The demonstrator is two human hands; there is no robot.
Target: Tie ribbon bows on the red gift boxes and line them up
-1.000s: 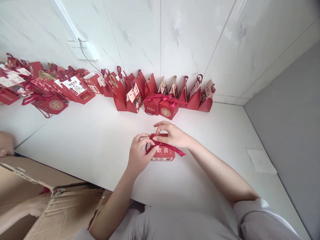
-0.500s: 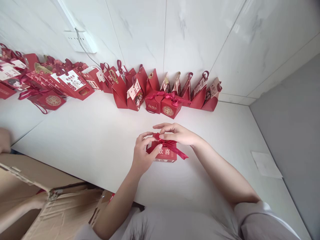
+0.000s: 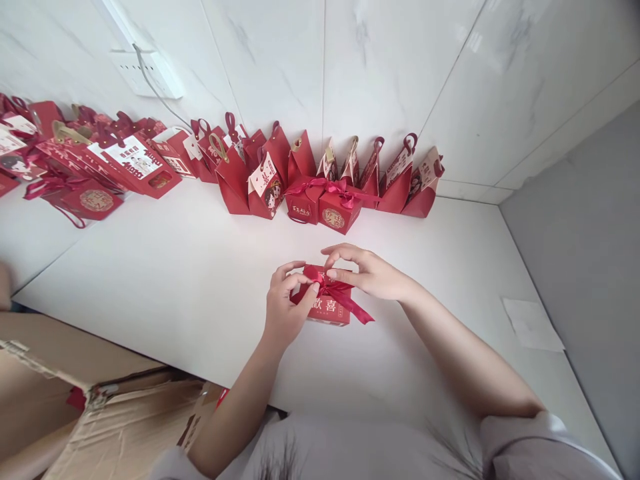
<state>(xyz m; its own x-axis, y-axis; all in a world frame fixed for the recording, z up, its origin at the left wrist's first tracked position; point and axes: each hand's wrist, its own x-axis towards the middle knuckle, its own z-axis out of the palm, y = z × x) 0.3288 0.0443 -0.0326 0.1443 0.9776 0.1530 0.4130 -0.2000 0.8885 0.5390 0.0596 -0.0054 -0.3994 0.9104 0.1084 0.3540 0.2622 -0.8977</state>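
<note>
A red gift box (image 3: pixel 327 315) with white lettering sits on the white table in front of me. A dark red ribbon (image 3: pixel 350 303) is tied in a bow on its top, with one tail hanging over the right front. My left hand (image 3: pixel 290 300) is at the box's left side, its thumb and forefinger pinching the ribbon near the knot. Just above the right part of the box is my right hand (image 3: pixel 373 273), fingers curved and thumb apart from the forefinger. Nothing shows between them. Part of the bow lies behind my left fingers.
Along the tiled wall stands a row of red gift boxes (image 3: pixel 233 183), two of them ribbon-tied. More red boxes (image 3: pixel 145 167) crowd the left. A cardboard carton (image 3: pixel 120 427) is at lower left, with another person's arm (image 3: pixel 47 457) in it. White paper (image 3: pixel 533 325) lies at right.
My right hand has drawn slightly right, off the bow, and its thumb and forefinger have parted. My left hand stays at the knot. The view has shifted slightly.
</note>
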